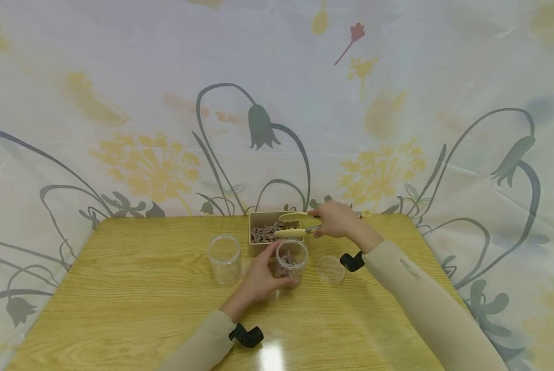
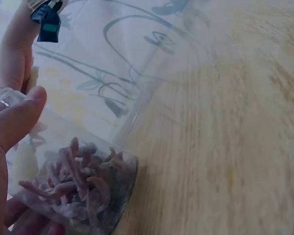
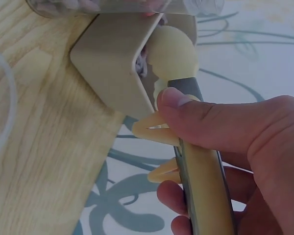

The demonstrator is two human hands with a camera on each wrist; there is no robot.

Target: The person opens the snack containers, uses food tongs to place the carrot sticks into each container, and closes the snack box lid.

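Observation:
My left hand (image 1: 260,279) grips a clear plastic jar (image 1: 300,264) around its side, thumb and fingers on opposite sides. Curled purplish-brown strips (image 2: 83,183) lie in its lower part; their exact kind is unclear. In my right hand (image 1: 336,219) is a pair of tongs (image 3: 203,183) with yellow heads and a metal-edged handle. Its two heads are spread apart over the beige box (image 1: 260,248), just behind the jar. More of the same strips (image 1: 265,233) lie inside that box. From the frames I cannot tell whether the tongs hold a strip.
A second clear jar (image 1: 224,264), with no lid on, stands left of my left hand. To the right of the held jar a round clear lid (image 1: 331,270) lies flat on the wooden table (image 1: 142,288). A patterned cloth (image 1: 277,62) hangs behind the table's far edge.

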